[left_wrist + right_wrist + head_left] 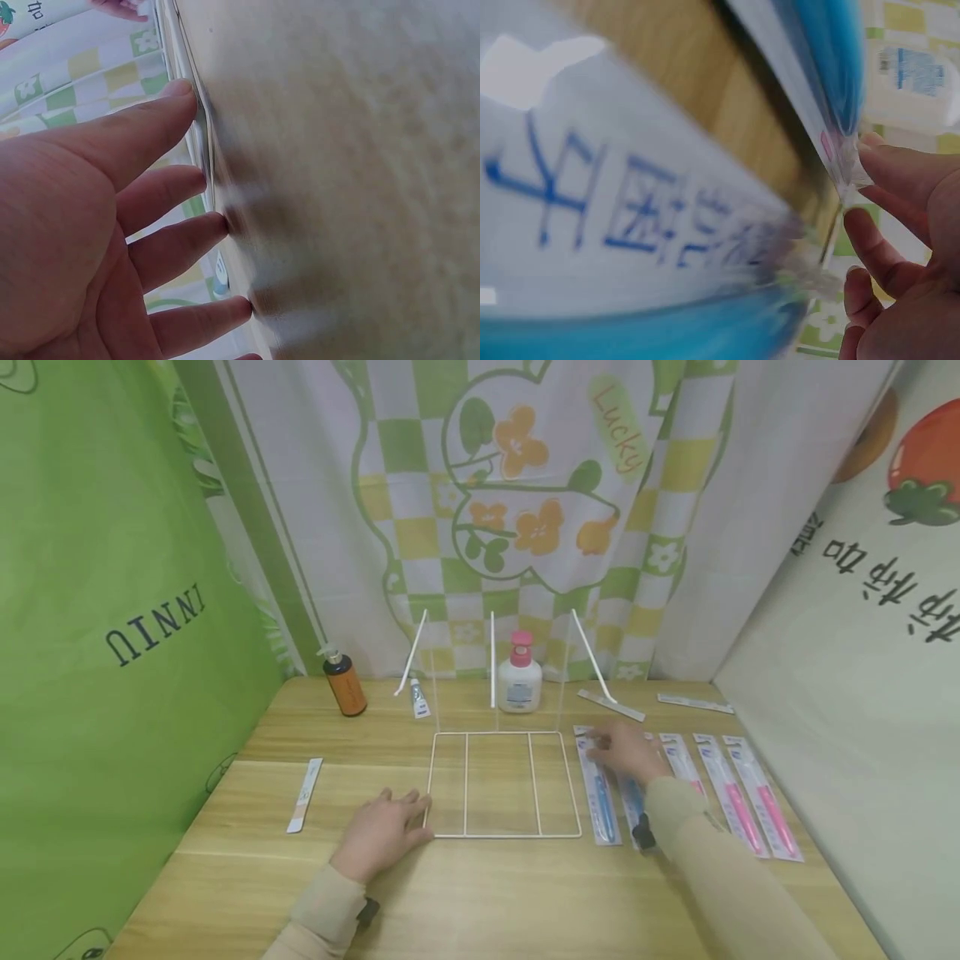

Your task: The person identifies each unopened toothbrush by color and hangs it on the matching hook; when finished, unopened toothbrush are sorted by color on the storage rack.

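Note:
My left hand (386, 835) rests at the left side of a white wire rack (504, 837), fingers spread, fingertips down at the tabletop. In the left wrist view its thumb (154, 124) lies along the rack's wire. My right hand (630, 752) reaches over the packaged toothbrushes on the right. Its thumb (900, 169) and index finger (877, 251) stand apart at the top end of the leftmost blue toothbrush pack (602, 806), thumb tip right at the clear plastic. A second blue toothbrush pack (632, 797) is partly hidden under that hand and sleeve.
Several pink toothbrush packs (738, 806) lie further right. Behind the rack stands a pink-topped white pump bottle (519, 685). An orange pump bottle (346, 685) and a small tube (419, 700) are back left. Narrow packets (303, 795) lie left and back right. Curtains border the table.

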The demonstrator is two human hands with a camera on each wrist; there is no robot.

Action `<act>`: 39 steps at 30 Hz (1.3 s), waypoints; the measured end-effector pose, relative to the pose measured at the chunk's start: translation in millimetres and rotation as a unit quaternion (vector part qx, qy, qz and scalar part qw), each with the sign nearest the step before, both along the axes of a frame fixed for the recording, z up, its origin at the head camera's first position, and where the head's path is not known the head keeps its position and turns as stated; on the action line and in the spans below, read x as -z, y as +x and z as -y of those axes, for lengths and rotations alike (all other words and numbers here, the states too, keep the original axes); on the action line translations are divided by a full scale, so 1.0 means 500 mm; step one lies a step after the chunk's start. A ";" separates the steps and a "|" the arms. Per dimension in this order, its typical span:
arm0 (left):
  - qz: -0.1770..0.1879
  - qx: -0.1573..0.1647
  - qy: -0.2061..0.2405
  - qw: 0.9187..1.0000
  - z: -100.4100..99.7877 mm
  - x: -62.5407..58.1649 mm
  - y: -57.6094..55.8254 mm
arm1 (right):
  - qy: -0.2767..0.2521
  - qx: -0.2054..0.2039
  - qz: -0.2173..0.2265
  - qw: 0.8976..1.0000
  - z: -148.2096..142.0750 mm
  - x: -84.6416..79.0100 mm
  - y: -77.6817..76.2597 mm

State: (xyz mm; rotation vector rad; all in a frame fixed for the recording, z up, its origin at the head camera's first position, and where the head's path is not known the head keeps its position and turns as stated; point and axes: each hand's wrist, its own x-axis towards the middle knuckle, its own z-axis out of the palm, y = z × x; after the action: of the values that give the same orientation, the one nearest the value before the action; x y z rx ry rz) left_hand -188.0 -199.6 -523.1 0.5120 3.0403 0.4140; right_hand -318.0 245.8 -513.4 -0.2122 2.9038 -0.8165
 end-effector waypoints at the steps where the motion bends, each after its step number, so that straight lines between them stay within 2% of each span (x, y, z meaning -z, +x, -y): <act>1: -0.001 0.000 0.001 1.000 0.000 -0.001 0.000 | -0.003 0.003 -0.006 1.000 0.001 -0.002 0.003; 5: 0.001 -0.002 0.003 1.000 0.000 -0.003 0.002 | -0.024 0.005 -0.035 0.999 0.005 -0.019 0.018; 12: 0.003 -0.003 0.003 1.000 0.000 -0.004 0.002 | -0.077 -0.017 -0.095 0.992 0.017 -0.052 0.055; 18: 0.002 -0.002 0.001 1.000 -0.001 -0.002 0.001 | -0.105 -0.014 -0.119 0.987 0.027 -0.078 0.089; 23: 0.002 -0.001 0.003 1.000 -0.003 -0.007 0.003 | -0.136 -0.005 -0.165 0.977 0.042 -0.097 0.117; 27: -0.001 -0.002 0.003 1.000 -0.003 -0.008 0.003 | -0.156 -0.015 -0.239 0.958 0.061 -0.116 0.142; 30: -0.002 -0.004 0.001 1.000 -0.003 -0.005 0.002 | -0.157 -0.035 -0.307 0.938 0.077 -0.131 0.165; 32: 0.001 -0.005 0.001 1.000 -0.003 -0.003 0.002 | -0.148 -0.054 -0.360 0.919 0.087 -0.140 0.178; 35: 0.004 -0.006 0.004 1.000 -0.005 0.000 0.002 | -0.147 -0.083 -0.433 0.885 0.105 -0.152 0.194; 37: 0.005 -0.004 0.005 1.000 -0.006 0.001 0.003 | -0.153 -0.093 -0.464 0.868 0.120 -0.162 0.205; 39: 0.003 -0.002 0.005 1.000 -0.008 0.001 0.004 | -0.168 -0.101 -0.481 0.854 0.137 -0.174 0.218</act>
State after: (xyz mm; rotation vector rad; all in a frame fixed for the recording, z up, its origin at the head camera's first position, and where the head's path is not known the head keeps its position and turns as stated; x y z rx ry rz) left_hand -186.1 -195.7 -523.8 0.5059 3.0359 0.4312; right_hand -209.0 177.3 -426.3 -1.2755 3.4235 -1.5147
